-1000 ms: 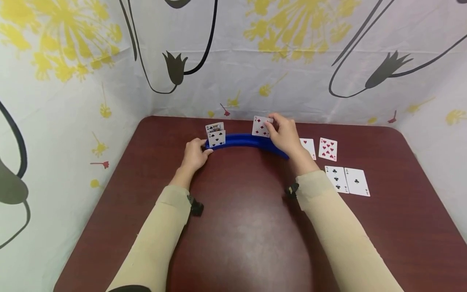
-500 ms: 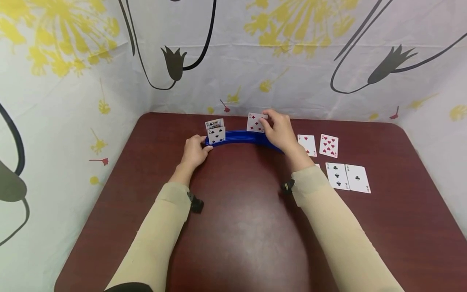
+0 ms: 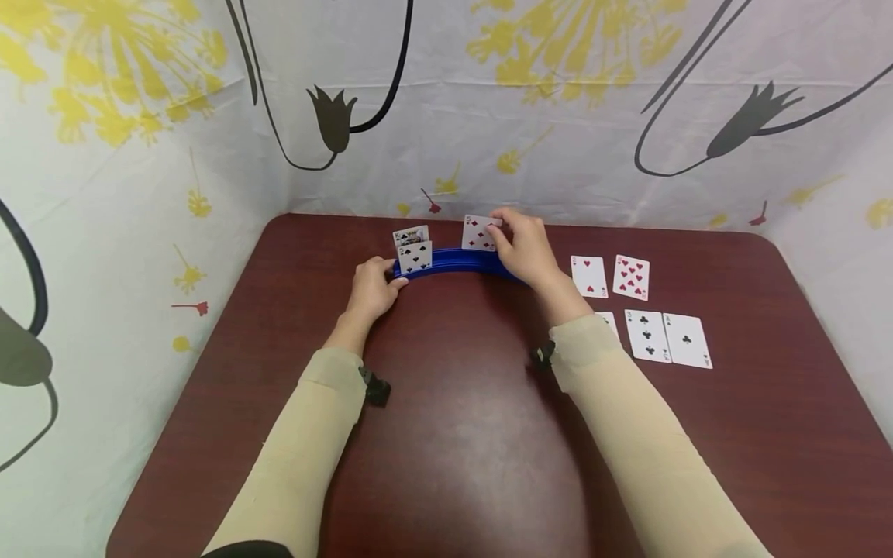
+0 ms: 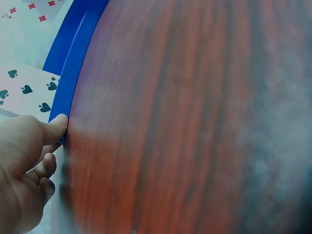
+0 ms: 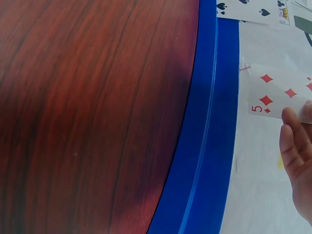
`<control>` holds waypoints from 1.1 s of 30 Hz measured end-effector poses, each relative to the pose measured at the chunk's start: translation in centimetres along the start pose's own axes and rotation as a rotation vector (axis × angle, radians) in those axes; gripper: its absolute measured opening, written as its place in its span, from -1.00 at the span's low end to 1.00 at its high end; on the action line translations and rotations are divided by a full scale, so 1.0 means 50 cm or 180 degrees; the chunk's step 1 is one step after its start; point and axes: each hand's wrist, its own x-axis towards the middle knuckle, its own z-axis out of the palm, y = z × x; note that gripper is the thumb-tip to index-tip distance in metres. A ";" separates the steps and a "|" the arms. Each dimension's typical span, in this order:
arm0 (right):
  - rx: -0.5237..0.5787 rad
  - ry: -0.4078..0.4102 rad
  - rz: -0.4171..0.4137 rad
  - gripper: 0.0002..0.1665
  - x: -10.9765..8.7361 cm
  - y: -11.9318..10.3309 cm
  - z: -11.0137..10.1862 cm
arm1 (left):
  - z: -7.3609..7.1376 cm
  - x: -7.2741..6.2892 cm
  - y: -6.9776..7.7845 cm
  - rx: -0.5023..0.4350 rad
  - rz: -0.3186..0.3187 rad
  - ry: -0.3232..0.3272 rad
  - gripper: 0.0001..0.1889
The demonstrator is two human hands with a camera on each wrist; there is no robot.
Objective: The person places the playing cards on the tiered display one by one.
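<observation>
A curved blue card holder [image 3: 456, 261] stands near the back of the table. My left hand [image 3: 372, 288] grips its left end, thumb on the front edge in the left wrist view. Upright in that end are a five of spades [image 3: 415, 257] and, behind it, a king of clubs [image 3: 410, 235]. My right hand [image 3: 525, 249] pinches a five of diamonds [image 3: 478, 233] by its right side, above the middle of the holder. In the right wrist view this card [image 5: 273, 92] appears apart from the blue holder [image 5: 209, 117]. My right hand and forearm hide the holder's right end.
To the right lie a two of hearts [image 3: 589, 277], an eight of hearts [image 3: 631, 277], a three of clubs [image 3: 648, 336] and an ace of clubs [image 3: 687, 341]. Another card [image 3: 610, 322] is partly hidden by the right sleeve. A patterned cloth [image 3: 446, 139] hangs behind the dark red table [image 3: 446, 434].
My right hand has moved left along the holder with the five of diamonds. The card by the right sleeve has come into view. My left hand keeps its place.
</observation>
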 end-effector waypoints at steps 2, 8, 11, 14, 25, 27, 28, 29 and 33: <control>0.0004 -0.0034 -0.0002 -0.77 0.001 -0.003 0.002 | 0.000 0.000 0.000 0.0014 -0.0009 -0.0003 -0.53; -0.0005 -0.0120 0.0035 -0.73 0.005 -0.008 0.011 | 0.000 0.001 0.001 0.0051 -0.0004 -0.0007 -0.54; -0.0012 -0.0181 0.0050 -0.72 0.006 -0.011 0.016 | 0.000 0.000 0.002 0.0038 -0.0019 -0.0021 -0.54; -0.0004 -0.0248 0.0075 -0.71 0.008 -0.013 0.022 | 0.001 -0.001 0.003 0.0048 -0.0034 -0.0043 -0.53; -0.0050 -0.0399 0.0176 -0.72 0.016 -0.016 0.038 | 0.001 -0.002 0.002 0.0023 -0.0065 -0.0057 -0.52; -0.0061 -0.0463 0.0194 -0.72 0.016 -0.016 0.041 | 0.001 -0.003 0.002 -0.0002 -0.0069 -0.0050 -0.53; -0.0060 -0.0507 0.0215 -0.72 0.016 -0.016 0.043 | 0.001 -0.003 0.001 -0.0011 -0.0071 -0.0048 -0.53; -0.0061 -0.0544 0.0231 -0.72 0.016 -0.016 0.045 | 0.000 -0.003 0.001 -0.0020 -0.0074 -0.0047 -0.54; -0.0086 -0.0654 0.0265 -0.70 0.018 -0.015 0.052 | -0.001 -0.004 0.000 -0.0043 -0.0102 -0.0059 -0.54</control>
